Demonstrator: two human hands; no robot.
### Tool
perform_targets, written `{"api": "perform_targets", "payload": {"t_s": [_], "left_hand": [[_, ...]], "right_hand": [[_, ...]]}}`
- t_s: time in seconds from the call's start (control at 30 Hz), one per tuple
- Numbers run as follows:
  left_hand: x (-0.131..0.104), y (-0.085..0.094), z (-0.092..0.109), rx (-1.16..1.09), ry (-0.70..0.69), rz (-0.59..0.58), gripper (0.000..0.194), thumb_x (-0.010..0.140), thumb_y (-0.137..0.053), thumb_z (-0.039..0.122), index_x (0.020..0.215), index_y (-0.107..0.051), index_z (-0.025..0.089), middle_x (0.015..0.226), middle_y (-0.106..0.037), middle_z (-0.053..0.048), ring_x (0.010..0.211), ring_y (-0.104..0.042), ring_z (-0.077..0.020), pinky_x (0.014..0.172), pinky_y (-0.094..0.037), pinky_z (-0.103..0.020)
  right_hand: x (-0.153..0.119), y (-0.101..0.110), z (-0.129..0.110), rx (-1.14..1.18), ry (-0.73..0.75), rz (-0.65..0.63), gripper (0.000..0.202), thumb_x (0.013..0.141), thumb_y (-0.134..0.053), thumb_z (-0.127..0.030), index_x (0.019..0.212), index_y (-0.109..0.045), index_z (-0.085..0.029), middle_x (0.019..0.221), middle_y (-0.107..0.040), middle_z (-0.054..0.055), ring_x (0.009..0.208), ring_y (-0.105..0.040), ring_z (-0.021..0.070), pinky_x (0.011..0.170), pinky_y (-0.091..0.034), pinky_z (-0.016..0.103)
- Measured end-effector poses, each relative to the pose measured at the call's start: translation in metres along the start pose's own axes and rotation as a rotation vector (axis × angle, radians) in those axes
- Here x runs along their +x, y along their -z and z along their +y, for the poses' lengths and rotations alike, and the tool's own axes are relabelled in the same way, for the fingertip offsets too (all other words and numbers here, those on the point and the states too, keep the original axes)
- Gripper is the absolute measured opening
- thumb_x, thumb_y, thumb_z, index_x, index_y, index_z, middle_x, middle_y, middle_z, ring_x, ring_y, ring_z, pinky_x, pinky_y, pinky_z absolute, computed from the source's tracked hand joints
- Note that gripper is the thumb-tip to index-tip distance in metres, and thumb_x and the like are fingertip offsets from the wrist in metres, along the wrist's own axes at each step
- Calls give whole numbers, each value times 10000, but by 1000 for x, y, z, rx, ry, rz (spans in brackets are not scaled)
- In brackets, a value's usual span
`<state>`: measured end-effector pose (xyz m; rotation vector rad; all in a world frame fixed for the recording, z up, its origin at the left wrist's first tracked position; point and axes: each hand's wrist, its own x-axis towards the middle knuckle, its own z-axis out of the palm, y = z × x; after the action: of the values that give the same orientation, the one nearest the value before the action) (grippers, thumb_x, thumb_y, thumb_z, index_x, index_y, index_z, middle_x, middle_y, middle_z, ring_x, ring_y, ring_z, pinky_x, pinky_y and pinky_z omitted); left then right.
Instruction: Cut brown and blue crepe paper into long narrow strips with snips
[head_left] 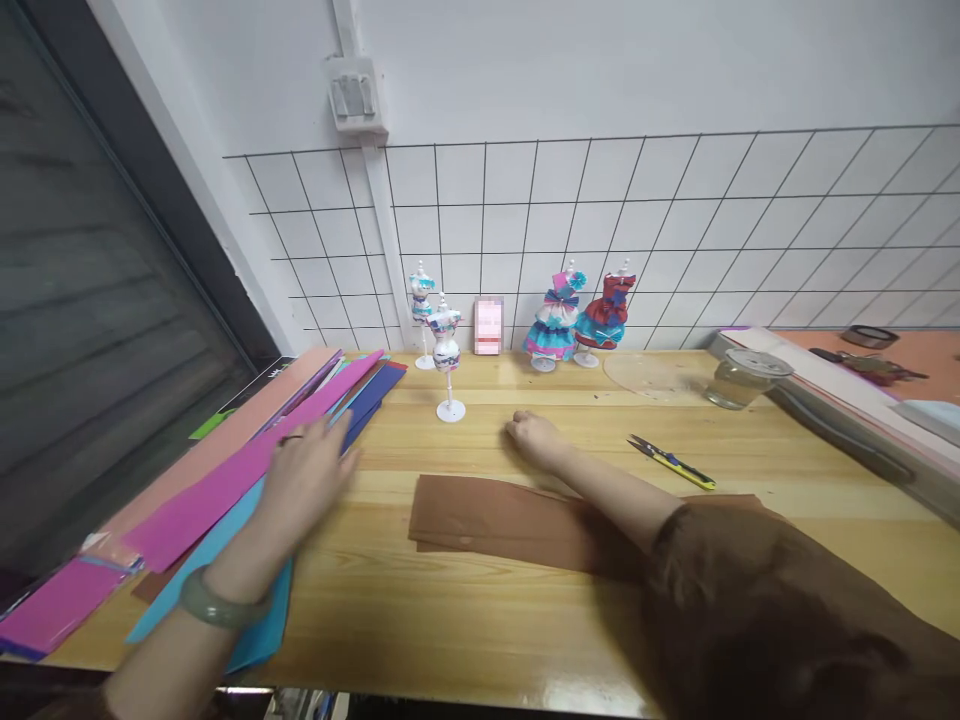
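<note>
One paper stack under left hand, thumb spread from fingers, contact unclear; right hand curled, can't tell if pinching. Brown paper on table, part-hidden by right forearm. Risk: sleeve drag could crease it; left sweep could slide stack.

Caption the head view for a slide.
Left hand over coloured sheets, right hand beyond brown sheets, four small mannequins behind.
</note>
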<state>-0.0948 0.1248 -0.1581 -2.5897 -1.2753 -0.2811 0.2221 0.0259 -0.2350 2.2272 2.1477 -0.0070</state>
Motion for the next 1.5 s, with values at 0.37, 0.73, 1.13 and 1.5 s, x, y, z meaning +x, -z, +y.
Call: {"api": "perform_targets", "payload": {"t_s": [0.37, 0.73, 1.13, 1.5], "left_hand": [[-3, -50, 88, -513, -432, -285, 555, 768, -564, 430, 1240, -470, 155, 1223, -519, -112, 1162, -427, -255, 957, -347, -373], [-1, -30, 87, -526, -501, 7, 186, 858, -427, 271, 805, -589, 195, 843, -608, -52, 855, -538, -196, 791, -402, -349], [-106, -55, 17, -391, -569, 50, 292, 727, -607, 377, 985, -549, 252, 1214, -534, -64, 1150, -464, -270, 891, -448, -416], [-67, -65, 61, -457, -560, -180, 577, 777, -534, 480, 1289, -429, 236, 1346, -428, -99, 1266, -336, -278, 1008, -340, -451]], "right_hand": [[-78, 30, 110, 101, -304, 35, 318, 849, -440, -177, 1106, -582, -56, 1101, -594, 196, 960, -582, 237, 827, -426, 334], [-240, 27, 58, 246, -111, 123, 268, 879, -397, -262, 921, -652, -194, 876, -641, 85, 812, -579, 201, 712, -440, 333], [-297, 0, -9, 253, -79, 306, 207, 890, -432, -276, 1001, -585, -191, 859, -624, 84, 806, -559, 195, 722, -437, 344], [-279, -31, 8, 292, -156, 322, 287, 884, -423, -342, 1045, -598, -181, 977, -612, 119, 923, -556, 228, 803, -456, 411]]}}
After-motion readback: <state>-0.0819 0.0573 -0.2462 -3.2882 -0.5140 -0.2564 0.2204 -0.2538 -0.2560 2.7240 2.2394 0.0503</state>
